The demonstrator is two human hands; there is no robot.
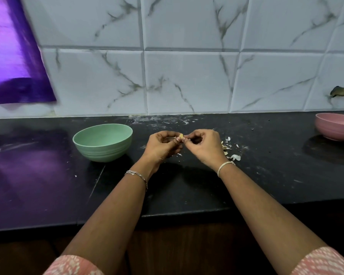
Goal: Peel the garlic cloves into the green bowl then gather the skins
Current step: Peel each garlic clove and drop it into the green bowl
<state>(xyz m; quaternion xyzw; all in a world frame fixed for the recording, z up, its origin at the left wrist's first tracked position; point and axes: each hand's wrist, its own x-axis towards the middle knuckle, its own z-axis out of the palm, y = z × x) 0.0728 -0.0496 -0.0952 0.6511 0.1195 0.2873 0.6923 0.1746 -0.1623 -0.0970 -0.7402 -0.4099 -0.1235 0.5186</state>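
Observation:
A small garlic clove (pixel 181 136) is held between both hands above the black counter (pixel 187 185). My left hand (pixel 163 145) pinches it from the left with curled fingers. My right hand (pixel 204 145) pinches it from the right at the fingertips. The green bowl (pixel 103 142) stands on the counter just left of my left hand; what it holds is hidden by its near wall. A scatter of pale garlic skins (pixel 231 150) lies on the counter right of my right hand, with a few flecks (pixel 179 154) under the hands.
A pink bowl (pixel 336 129) sits at the far right of the counter, near the tiled wall (pixel 187 76). A purple sheet (pixel 12 56) hangs at the upper left. The counter's front edge (pixel 167 215) runs below my forearms.

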